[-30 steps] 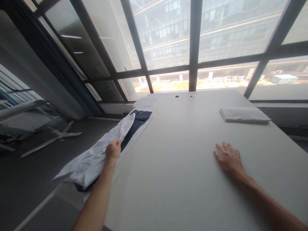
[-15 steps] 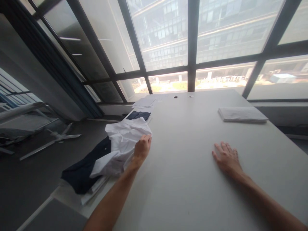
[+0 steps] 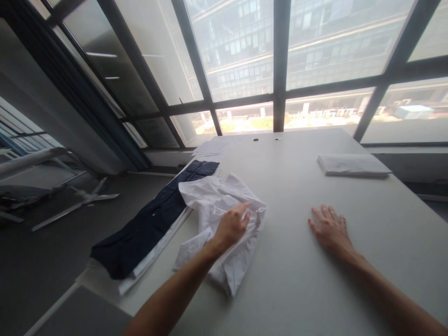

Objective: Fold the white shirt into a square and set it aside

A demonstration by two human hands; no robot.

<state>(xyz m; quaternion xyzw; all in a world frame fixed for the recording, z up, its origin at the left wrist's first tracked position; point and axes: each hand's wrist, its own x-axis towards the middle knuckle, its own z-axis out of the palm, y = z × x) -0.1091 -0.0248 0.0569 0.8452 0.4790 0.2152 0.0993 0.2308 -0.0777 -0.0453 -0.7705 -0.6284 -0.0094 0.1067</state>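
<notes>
A crumpled white garment (image 3: 217,196), thin like a shirt, lies in loose folds on the white table (image 3: 290,270). Over its right part is my left hand (image 3: 231,227), index finger stretched out and thumb apart, resting on or just above the cloth. The other fingers of that hand are partly hidden. My right hand (image 3: 331,231) lies flat on the bare tabletop with its fingers spread, away from the garment. Left of the white garment, dark navy trousers or similar folded clothing (image 3: 150,217) lie along the table's left edge, on top of folded white cloth (image 3: 143,268).
A neatly folded white cloth (image 3: 353,165) sits near the right edge of the table. Sheets of paper (image 3: 212,146) lie at the far left corner. Beyond the table are tall windows, and a metal-legged chair or stand (image 3: 82,196) is on the floor at left.
My left hand has drawn the white garment rightward off the navy clothing onto the table, and its fingers have loosened. The navy clothing is now uncovered. My right hand has stayed put.
</notes>
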